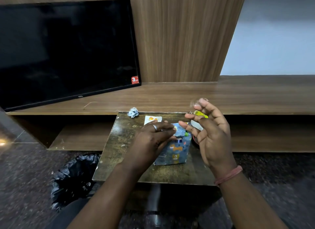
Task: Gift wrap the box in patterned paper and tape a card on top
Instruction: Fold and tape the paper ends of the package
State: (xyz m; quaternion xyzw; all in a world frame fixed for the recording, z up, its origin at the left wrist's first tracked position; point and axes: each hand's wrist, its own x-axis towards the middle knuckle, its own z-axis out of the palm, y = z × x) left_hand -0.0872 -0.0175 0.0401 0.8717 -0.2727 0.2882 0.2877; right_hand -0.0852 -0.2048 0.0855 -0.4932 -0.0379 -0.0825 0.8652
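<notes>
Worn dark table before wooden shelf; television leaning.

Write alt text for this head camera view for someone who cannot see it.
A person's left hand presses on a box wrapped in blue patterned paper on a small worn table, while the right hand hovers open beside it. A card lies behind; a dark television leans at left.

The wrapped box sits on the small tabletop, near its middle. Behind it lies a card, and further back to the left a crumpled ball of paper at the far edge. A television stands on the long shelf behind, to the left. A bin bag sits on the floor left of the tabletop
</notes>
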